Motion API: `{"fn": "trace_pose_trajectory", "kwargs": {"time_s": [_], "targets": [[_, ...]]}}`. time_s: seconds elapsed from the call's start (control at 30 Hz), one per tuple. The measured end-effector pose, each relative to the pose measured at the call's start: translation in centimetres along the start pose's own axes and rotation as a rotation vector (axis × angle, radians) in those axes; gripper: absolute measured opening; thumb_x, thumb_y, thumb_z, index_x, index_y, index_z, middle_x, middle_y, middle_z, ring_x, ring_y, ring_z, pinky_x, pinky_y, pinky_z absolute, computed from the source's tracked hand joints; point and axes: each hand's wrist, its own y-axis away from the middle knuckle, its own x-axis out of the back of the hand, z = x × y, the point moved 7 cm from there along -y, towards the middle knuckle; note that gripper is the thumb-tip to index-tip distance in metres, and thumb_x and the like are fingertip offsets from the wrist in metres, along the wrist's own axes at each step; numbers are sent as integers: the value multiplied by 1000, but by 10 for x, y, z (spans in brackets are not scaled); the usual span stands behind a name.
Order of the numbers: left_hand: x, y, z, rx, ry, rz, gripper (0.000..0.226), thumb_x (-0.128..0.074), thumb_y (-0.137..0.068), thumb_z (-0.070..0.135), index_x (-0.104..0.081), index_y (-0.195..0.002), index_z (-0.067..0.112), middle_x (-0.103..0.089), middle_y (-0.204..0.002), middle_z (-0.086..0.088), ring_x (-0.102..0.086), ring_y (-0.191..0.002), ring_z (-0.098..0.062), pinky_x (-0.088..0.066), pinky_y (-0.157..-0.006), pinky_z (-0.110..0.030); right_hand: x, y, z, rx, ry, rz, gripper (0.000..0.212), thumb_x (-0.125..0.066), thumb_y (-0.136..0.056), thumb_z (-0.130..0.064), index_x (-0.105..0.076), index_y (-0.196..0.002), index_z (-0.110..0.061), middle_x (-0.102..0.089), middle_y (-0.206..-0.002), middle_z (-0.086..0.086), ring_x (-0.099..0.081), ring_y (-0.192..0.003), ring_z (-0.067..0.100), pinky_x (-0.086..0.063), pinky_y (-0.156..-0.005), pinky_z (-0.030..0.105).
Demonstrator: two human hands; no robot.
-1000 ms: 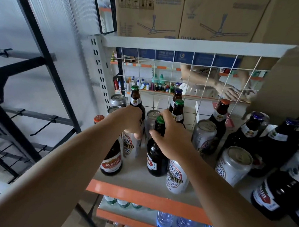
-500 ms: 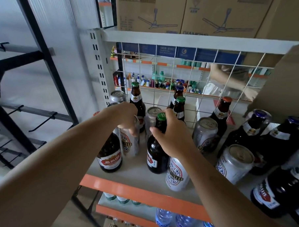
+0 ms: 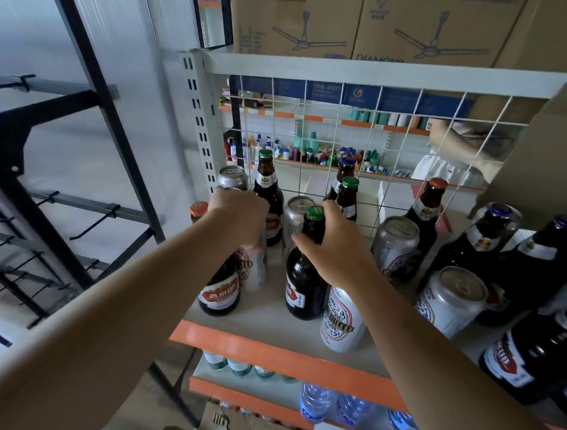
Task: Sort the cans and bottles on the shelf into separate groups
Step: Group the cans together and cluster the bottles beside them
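Silver beer cans and dark brown beer bottles stand mixed on the shelf (image 3: 267, 316). My left hand (image 3: 240, 216) grips the top of a silver can (image 3: 253, 268) near the shelf's left end, beside a red-capped bottle (image 3: 218, 286). My right hand (image 3: 332, 245) is wrapped around the neck of a green-capped bottle (image 3: 303, 279). Just in front of that bottle stands another silver can (image 3: 340, 319). More cans, one at the back left (image 3: 232, 178) and one in the middle (image 3: 297, 217), and a green-capped bottle (image 3: 268, 189) stand behind my hands.
Several dark bottles (image 3: 478, 248) and cans (image 3: 451, 298) crowd the shelf's right side. A white wire grid (image 3: 337, 141) backs the shelf. Cardboard boxes (image 3: 299, 19) sit on the shelf above. Water bottles (image 3: 316, 405) fill the shelf below. Another person's arm (image 3: 451, 142) shows behind the grid.
My left hand has shifted the silver can slightly back and left. My right hand keeps its hold on the green-capped bottle. The person behind the grid has moved to the right.
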Motion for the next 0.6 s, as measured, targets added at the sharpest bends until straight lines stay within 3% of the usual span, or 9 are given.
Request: {"fn": "trace_pose_trajectory", "kwargs": {"time_s": [0.1,0.2,0.3,0.37,0.43,0.5,0.6], "targets": [[4,24,20,-67,-83,230,36,-59,-84,36,-58,-118,22,-60,-105,0,-56,-104,-23,-37,-95,-43,-1,0,-2,27,35,-5,40,-64,-88,-38,-44,-112,-13,-62,-74,4,-62,-63,19,-55,-58,44],[9,51,24,-166,78,401,33,-58,-84,32,-60,-116,23,-60,-108,3,-54,-111,-17,-27,-110,-45,0,1,-3,46,58,16,47,-64,-88,-39,-43,-120,-11,-61,-78,3,-61,-66,20,-53,-58,39],[27,78,-8,-155,361,611,32,-63,-85,33,-62,-114,18,-63,-115,0,-58,-109,-18,-35,-108,-41,-1,3,-2,34,13,-3,52,-64,-88,-38,-41,-126,-13,-63,-88,1,-61,-75,19,-49,-61,31],[28,89,-42,-14,543,722,44,-67,-84,34,-58,-122,13,-62,-121,-8,-60,-108,-24,-46,-98,-41,0,3,-2,23,8,-6,54,-64,-88,-38,-40,-129,-13,-64,-90,2,-62,-77,19,-46,-60,28],[7,90,-72,227,783,630,56,-68,-81,43,-53,-127,15,-61,-122,-9,-59,-106,-26,-49,-85,-36,0,3,-3,33,28,11,56,-65,-88,-37,-40,-130,-11,-65,-89,4,-63,-75,21,-48,-59,30],[-25,84,-80,384,968,402,51,-67,-79,48,-55,-119,17,-64,-110,-6,-60,-93,-23,-47,-68,-30,1,3,-4,41,50,19,55,-67,-88,-36,-41,-128,-10,-65,-87,5,-63,-73,22,-52,-58,33],[-52,75,-71,359,1064,307,30,-67,-81,42,-60,-91,14,-64,-81,-6,-60,-78,-26,-44,-57,-28,2,4,-4,16,51,17,55,-68,-87,-38,-41,-128,-11,-64,-87,3,-63,-74,21,-53,-59,34]]}}
